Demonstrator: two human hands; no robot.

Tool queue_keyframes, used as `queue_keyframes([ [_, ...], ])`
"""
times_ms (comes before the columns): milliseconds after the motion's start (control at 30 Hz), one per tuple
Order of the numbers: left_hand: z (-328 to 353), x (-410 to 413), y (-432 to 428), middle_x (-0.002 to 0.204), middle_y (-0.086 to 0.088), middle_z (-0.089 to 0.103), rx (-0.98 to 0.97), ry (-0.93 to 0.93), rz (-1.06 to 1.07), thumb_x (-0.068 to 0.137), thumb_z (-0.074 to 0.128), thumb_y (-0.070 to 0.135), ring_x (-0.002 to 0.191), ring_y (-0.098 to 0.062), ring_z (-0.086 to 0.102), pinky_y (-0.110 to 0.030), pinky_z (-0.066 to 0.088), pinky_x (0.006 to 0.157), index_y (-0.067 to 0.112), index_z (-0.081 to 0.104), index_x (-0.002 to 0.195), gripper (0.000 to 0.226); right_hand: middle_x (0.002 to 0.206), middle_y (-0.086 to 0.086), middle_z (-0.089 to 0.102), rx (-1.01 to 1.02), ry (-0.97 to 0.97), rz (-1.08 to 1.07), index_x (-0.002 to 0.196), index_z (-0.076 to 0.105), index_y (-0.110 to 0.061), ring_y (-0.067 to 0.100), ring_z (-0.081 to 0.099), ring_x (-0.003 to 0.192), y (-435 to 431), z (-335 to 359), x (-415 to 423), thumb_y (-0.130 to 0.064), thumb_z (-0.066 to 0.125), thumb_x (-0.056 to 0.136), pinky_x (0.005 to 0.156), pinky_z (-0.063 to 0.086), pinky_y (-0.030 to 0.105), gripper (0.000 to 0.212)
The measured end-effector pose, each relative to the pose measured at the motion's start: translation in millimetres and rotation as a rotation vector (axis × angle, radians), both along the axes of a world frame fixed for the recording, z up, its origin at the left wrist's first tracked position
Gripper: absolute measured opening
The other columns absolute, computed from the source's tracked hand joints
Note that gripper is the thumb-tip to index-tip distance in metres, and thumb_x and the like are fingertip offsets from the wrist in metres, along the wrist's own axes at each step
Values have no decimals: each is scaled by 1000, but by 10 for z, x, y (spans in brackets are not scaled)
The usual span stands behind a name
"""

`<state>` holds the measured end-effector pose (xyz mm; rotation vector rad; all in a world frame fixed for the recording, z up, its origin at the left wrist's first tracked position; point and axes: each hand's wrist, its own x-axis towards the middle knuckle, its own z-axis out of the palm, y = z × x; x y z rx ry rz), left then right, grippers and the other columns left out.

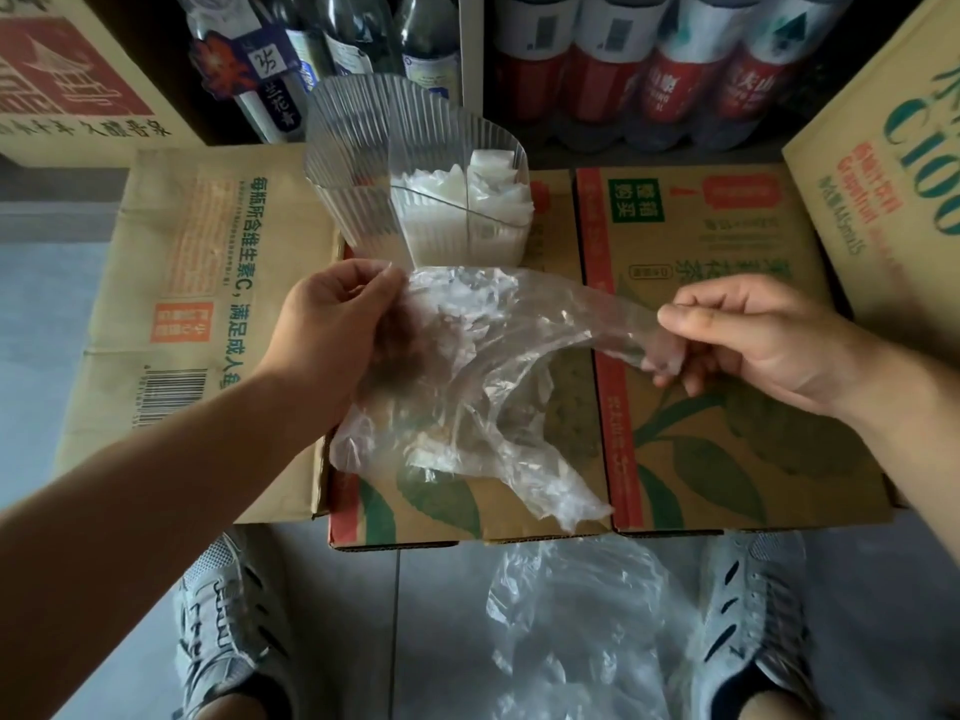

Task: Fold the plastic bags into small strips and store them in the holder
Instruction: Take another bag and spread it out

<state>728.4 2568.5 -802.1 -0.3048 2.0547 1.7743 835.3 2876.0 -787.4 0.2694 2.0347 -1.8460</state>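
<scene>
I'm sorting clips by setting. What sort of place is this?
Probably a storeroom or a shop's stock corner: packs of bottled drinks stand along the back, printed drink cartons serve as the worktop, and the floor is tiled.

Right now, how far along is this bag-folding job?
Partly done. Several folded strips already stand in the clear holder. In hand: a crumpled clear bag, gripped by the left hand and pinched by the right hand, spread out but not yet folded. Left: fold and store it, then the loose plastic on the floor.
</scene>
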Motion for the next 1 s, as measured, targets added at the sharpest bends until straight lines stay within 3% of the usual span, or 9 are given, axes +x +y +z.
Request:
queue_keyframes([
  [133,-4,30,38,70,5,71,-184,137,-20,100,64,33,63,-12,67,-31,58,58,22,74,89,19,71,16,72,139,31,-160,78,57,10,19,67,58,29,2,43,-31,68,79,47,48,22,43],
  [267,-52,73,80,60,5,64,-304,248,-43,101,62,32,45,-7,55,-23,46,42,20,73,89,20,60,6,67,178,-13,-322,72,55,-9,12,58,49,53,-35,35,-24,75,80,40,41,19,26],
  [367,-114,85,71,56,6,62,-397,326,-88,101,60,33,43,-12,55,-25,42,45,22,71,88,21,64,5,71,288,-23,-379,79,58,-16,12,58,50,108,-72,9,-13,77,87,43,43,21,20],
  [467,-139,99,63,58,7,63,-452,374,-129,101,58,32,49,-8,58,-25,42,51,24,70,90,19,71,-1,74,581,37,-335,87,63,-21,11,66,59,152,-87,0,-21,77,90,55,51,31,14],
  [567,-96,96,85,69,10,64,-503,383,-151,102,57,35,56,2,56,-13,38,49,22,67,99,17,76,-4,73,765,69,-337,95,62,-27,15,70,74,108,-75,11,-32,76,90,72,58,40,15],
  [667,-61,108,48,79,10,65,-475,305,-123,98,61,45,58,2,55,-24,43,57,22,61,113,28,80,-6,66,853,128,-383,95,61,-25,16,64,74,-14,47,71,-42,71,91,71,56,38,19],
  [833,120,189,-123,102,-6,73,-342,68,-76,75,81,50,87,-22,72,-43,61,75,20,46,127,70,69,0,59,747,168,-291,83,63,-20,10,53,57,-312,392,352,-55,63,92,59,43,30,36],
  [933,292,271,-212,93,-11,73,-431,-20,-159,70,88,53,82,-29,75,-55,62,78,17,43,123,79,72,8,66,425,-48,-98,89,67,-19,18,61,62,-524,588,513,-67,60,76,58,50,35,50],
  [1000,418,368,-240,83,-13,75,-492,-101,-284,65,85,56,74,-31,75,-49,64,69,16,46,114,75,77,7,71,230,-135,-50,96,68,-18,20,66,66,-627,600,581,-64,65,68,58,53,34,55],
])
